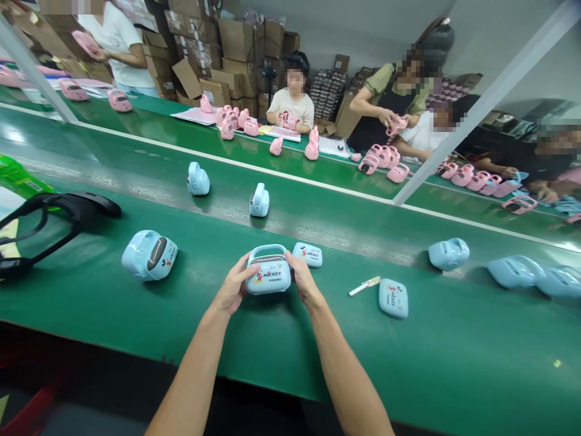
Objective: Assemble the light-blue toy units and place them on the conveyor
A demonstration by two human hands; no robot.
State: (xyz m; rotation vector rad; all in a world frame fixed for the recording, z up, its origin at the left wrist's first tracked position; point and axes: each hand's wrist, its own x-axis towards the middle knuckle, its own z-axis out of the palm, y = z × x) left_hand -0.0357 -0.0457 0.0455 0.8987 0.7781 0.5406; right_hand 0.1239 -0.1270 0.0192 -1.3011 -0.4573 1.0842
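Observation:
Between my two hands is a light blue handled case [269, 280] with a Mickey print on its front and a dark strip below the handle. My left hand [235, 284] wraps its left side, thumb on the front. Round its right side my right hand [300, 275] is closed, fingers mostly hidden behind it. Just beyond the right hand lies a flat blue Mickey panel [313, 255]. A second blue panel [393, 298] rests farther right, beside a white pen [364, 286]. To the left stands another blue handled case [149, 257].
Two blue cases [198, 180] [259, 201] stand on the belt ahead, and several more [448, 253] sit at the right. A black strap frame [59, 224] and green packet [25, 178] lie at left. Across the line, co-workers handle pink cases [311, 148]. A slanted post [485, 103] rises at right.

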